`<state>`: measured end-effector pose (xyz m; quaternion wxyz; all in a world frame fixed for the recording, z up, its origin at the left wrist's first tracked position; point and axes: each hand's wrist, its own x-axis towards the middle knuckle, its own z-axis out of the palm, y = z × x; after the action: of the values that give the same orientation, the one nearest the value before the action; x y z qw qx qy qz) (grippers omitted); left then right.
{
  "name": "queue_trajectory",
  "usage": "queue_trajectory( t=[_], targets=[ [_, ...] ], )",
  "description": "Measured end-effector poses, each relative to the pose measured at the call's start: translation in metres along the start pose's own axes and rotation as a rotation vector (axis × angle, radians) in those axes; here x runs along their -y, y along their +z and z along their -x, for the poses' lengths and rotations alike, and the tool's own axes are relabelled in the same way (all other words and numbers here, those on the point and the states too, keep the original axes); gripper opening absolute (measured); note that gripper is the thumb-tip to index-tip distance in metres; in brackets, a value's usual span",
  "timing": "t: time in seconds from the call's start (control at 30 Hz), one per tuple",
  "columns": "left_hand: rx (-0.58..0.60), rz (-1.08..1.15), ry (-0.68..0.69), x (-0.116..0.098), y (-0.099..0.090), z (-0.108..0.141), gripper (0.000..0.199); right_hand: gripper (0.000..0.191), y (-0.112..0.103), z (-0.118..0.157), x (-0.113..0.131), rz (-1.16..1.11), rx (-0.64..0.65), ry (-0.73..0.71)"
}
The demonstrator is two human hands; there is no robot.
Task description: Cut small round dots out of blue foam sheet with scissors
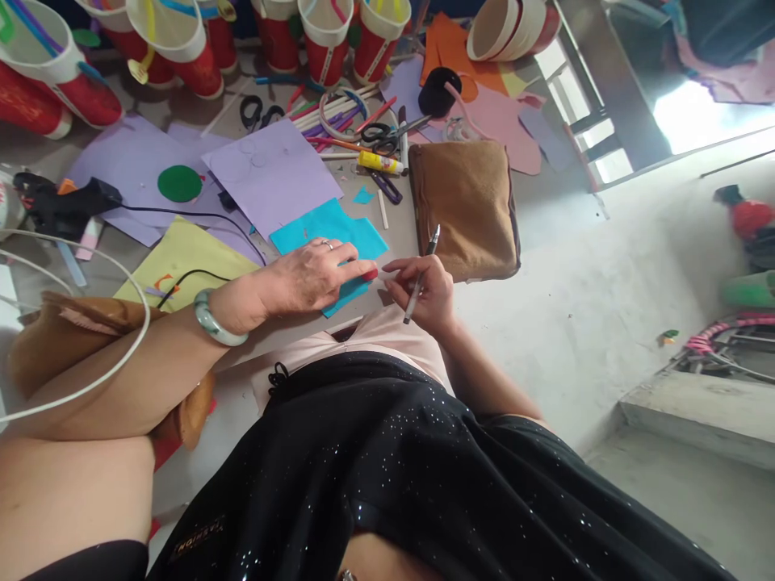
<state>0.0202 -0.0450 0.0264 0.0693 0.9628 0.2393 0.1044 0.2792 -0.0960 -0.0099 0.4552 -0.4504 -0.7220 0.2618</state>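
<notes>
My left hand (306, 278), with a ring and a jade-like bangle at the wrist, rests over a bright blue paper (354, 230). Its fingertips hold a small red piece (370, 274) against the paper; most of that piece is hidden. Close by on the right, my right hand (431, 294) has a pen (413, 300) in its fingers, the tip pointing up and away from the paper. The thumb and index fingertip of that hand are near the red piece; whether they touch it I cannot tell.
Red paper cups (327, 48) with straws line the back. Scissors (381, 137), a glue stick (380, 161) and purple sheets (272, 173) cover the middle. A brown pouch (466, 210) lies right; a glue gun (66, 202) with its cord lies left.
</notes>
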Motion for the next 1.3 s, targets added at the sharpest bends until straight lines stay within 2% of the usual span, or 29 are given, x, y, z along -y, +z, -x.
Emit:
queue_trajectory(
  t=[0.23, 0.67, 0.73, 0.87, 0.97, 1.07, 1.2, 1.3],
  targets=[
    [0.051, 0.032, -0.005, -0.001, -0.006, 0.0, 0.049, 0.03, 0.004, -0.011, 0.0, -0.032, 0.089, 0.026],
    [0.051, -0.035, 0.029, 0.001, -0.004, 0.001, 0.057, 0.034, 0.008, -0.014, 0.001, -0.046, 0.106, 0.087],
    [0.055, -0.038, 0.026, 0.001, -0.005, 0.001, 0.057, 0.036, 0.008, -0.013, 0.0, -0.083, 0.071, 0.083],
    [0.065, -0.034, 0.005, 0.001, -0.002, 0.002, 0.057, 0.029, 0.004, -0.009, 0.0, -0.225, -0.12, 0.111],
    [0.062, -0.028, 0.002, 0.003, 0.002, 0.002, 0.056, 0.038, -0.001, -0.006, 0.0, -0.286, -0.18, 0.127],
    [0.068, -0.012, 0.004, 0.005, 0.002, 0.002, 0.056, 0.044, -0.006, -0.001, 0.001, -0.237, -0.219, 0.106],
    [0.123, 0.032, 0.013, 0.007, -0.002, 0.001, 0.058, 0.026, -0.008, 0.007, 0.002, -0.162, -0.28, 0.01],
    [0.14, 0.053, 0.012, 0.007, -0.005, 0.001, 0.057, 0.013, -0.011, 0.011, 0.006, -0.051, -0.243, -0.001]
  ],
)
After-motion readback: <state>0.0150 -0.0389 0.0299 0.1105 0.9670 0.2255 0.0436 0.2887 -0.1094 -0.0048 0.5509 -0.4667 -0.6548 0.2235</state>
